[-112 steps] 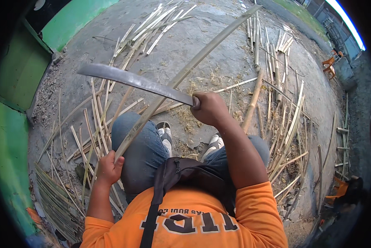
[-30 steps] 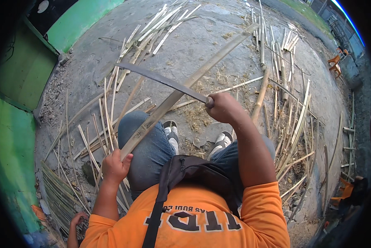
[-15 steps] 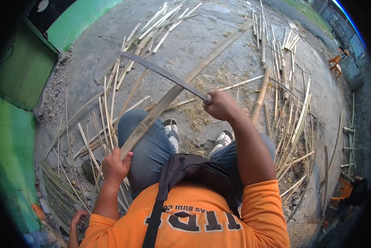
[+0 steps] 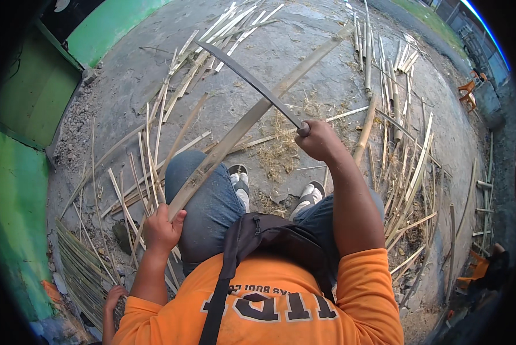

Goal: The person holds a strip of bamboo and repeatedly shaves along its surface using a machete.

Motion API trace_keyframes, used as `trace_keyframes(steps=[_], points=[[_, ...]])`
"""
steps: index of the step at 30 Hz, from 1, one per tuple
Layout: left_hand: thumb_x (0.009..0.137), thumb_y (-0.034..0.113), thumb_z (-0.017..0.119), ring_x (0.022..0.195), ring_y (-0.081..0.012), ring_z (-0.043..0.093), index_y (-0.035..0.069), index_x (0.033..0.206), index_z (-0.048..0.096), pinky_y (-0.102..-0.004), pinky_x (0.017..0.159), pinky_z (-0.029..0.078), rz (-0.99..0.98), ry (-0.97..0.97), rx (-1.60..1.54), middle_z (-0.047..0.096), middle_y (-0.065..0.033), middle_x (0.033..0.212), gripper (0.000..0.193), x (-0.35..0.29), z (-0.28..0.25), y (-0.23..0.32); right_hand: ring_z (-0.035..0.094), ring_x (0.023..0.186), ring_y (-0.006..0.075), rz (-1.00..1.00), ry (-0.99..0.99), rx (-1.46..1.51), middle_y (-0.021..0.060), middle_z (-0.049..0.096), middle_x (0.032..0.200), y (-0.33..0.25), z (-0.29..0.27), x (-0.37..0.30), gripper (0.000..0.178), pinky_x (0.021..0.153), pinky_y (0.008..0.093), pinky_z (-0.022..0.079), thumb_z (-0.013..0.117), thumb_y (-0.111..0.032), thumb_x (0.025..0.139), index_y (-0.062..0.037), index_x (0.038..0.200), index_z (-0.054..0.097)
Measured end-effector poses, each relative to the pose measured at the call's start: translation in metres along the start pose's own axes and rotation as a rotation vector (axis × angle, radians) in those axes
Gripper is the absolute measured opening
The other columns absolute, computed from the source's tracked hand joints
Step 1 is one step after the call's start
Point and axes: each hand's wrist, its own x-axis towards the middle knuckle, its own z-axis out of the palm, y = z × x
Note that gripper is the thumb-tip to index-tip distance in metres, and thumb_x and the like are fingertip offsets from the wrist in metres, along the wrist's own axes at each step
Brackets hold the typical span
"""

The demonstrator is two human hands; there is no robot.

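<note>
My left hand [image 4: 164,225] is closed round the near end of a long split bamboo strip [image 4: 226,142], which slants up and away to the right past my bent left knee. In my right hand [image 4: 320,140] is the short handle of a machete [image 4: 255,83]. Its long, slightly curved dark blade points up and to the left. The blade crosses the strip at about the middle of its length, lying over it in this view; whether it touches cannot be told. Pale shavings [image 4: 278,152] lie on the ground beyond my feet.
Split bamboo strips [image 4: 235,26] lie at the far left and a bundle [image 4: 77,261] at the near left, by another person's hand [image 4: 115,296]. Bamboo poles [image 4: 366,126] and more strips [image 4: 413,172] lie to the right. A green wall [image 4: 19,213] bounds the left side.
My right hand and the machete have moved a little away and to the right, sliding the blade farther up along the strip. My left hand has stayed in place.
</note>
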Motion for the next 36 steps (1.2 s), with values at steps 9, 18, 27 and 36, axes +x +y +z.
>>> trace_keyframes(steps=[9, 18, 27, 36], points=[[0.1, 0.067, 0.057, 0.07, -0.0502, 0.066, 0.003, 0.087, 0.056, -0.0561, 0.059, 0.051, -0.006, -0.018, -0.036, 0.064, -0.0248, 0.072, 0.065, 0.0, 0.001, -0.002, 0.069, 0.083, 0.0456, -0.269, -0.124, -0.176, 0.0214, 0.072, 0.085, -0.03, 0.018, -0.012, 0.022, 0.078, 0.0536, 0.057, 0.062, -0.026, 0.089, -0.0087, 0.091, 0.075], [0.1, 0.067, 0.057, 0.067, -0.0482, 0.067, 0.005, 0.085, 0.054, -0.0551, 0.057, 0.051, 0.0, -0.03, -0.007, 0.063, -0.0225, 0.069, 0.064, 0.006, -0.005, -0.002, 0.07, 0.078, 0.0388, 0.041, 0.188, 0.115, 0.0213, 0.072, 0.083, 0.02, 0.007, 0.013, 0.032, 0.074, 0.047, 0.055, 0.078, -0.033, 0.089, -0.0021, 0.094, 0.073], [0.101, 0.068, 0.054, 0.073, -0.052, 0.066, 0.005, 0.086, 0.055, -0.0576, 0.061, 0.051, 0.0, -0.042, -0.188, 0.064, -0.0247, 0.072, 0.065, 0.005, 0.02, -0.017, 0.051, 0.068, 0.0091, 0.013, 0.162, 0.554, -0.0014, 0.058, 0.071, 0.023, -0.017, 0.003, 0.048, 0.061, 0.0312, 0.044, 0.088, -0.045, 0.087, -0.0037, 0.084, 0.064], [0.101, 0.068, 0.053, 0.072, -0.0537, 0.064, 0.004, 0.083, 0.055, -0.0585, 0.061, 0.049, 0.029, -0.026, -0.174, 0.062, -0.0258, 0.072, 0.067, 0.006, 0.022, -0.019, 0.052, 0.057, 0.0072, 0.009, 0.22, 0.864, -0.0019, 0.058, 0.07, 0.018, -0.034, -0.005, 0.044, 0.051, 0.0278, 0.044, 0.084, -0.042, 0.092, -0.007, 0.083, 0.059]])
